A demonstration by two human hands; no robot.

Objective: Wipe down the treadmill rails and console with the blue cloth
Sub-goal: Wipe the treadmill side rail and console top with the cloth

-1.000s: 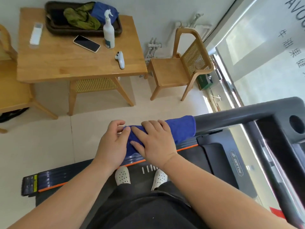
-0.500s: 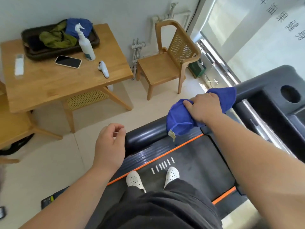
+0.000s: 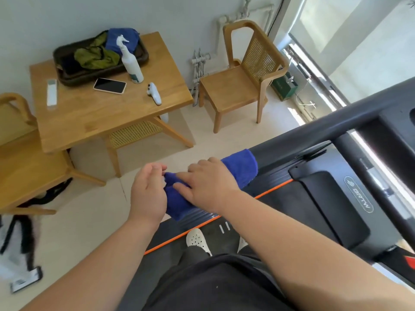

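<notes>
The blue cloth (image 3: 240, 168) is draped over the near end of the treadmill's dark left rail (image 3: 314, 134). My right hand (image 3: 207, 182) lies flat on top of the cloth, pressing it onto the rail. My left hand (image 3: 148, 194) cups the cloth's near end from the left side, fingers curled at its edge. The rail runs up to the right toward the console (image 3: 397, 122), which is cut off at the frame edge. The treadmill belt (image 3: 289, 205) with its orange stripe lies below the rail.
A wooden table (image 3: 94, 117) to the left carries a dark tray (image 3: 67, 77) of cloths, a spray bottle (image 3: 131, 62), a phone (image 3: 110, 85) and two remotes. Wooden chairs stand at the far left (image 3: 24, 162) and beyond the rail (image 3: 242, 86). My feet in white shoes (image 3: 197, 240) stand on the belt.
My right hand has slid the cloth back down the rail from the console end to the near end. My left hand has come back against the cloth's end.
</notes>
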